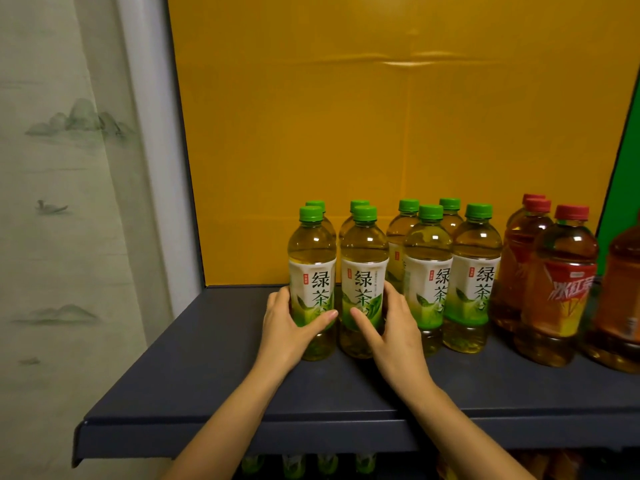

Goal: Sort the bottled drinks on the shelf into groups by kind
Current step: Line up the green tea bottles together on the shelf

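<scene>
A person's left hand [287, 327] wraps the lower label of a green tea bottle [311, 268], thumb across the front. The right hand [394, 330] grips a second green tea bottle [363, 268] just beside it in the same way. Both bottles stand upright near the middle of a shelf [207, 358], close together at the front of their group.

The bottles are clear, rounded plastic with ribbed green screw caps and glossy white-and-green wrap labels printed with large dark characters. Each holds pale yellow-green liquid to the shoulder. One more stands behind each held bottle, and four other green-capped bottles [476, 268] cluster to the right. Farther right stand red-capped bottles [561, 282] of amber-brown liquid with red-and-orange labels, the last cut off by the frame edge.

The shelf is matte dark blue-grey with a folded-down near lip. Bare surface lies to the left of the bottles and along the near edge. A smooth yellow back panel [381, 133], faintly creased, rises behind, and a green panel [623, 185] stands at far right. At left hangs pale fabric [52, 202] printed with misty hills. More bottles [294, 465] show dimly on the level below.
</scene>
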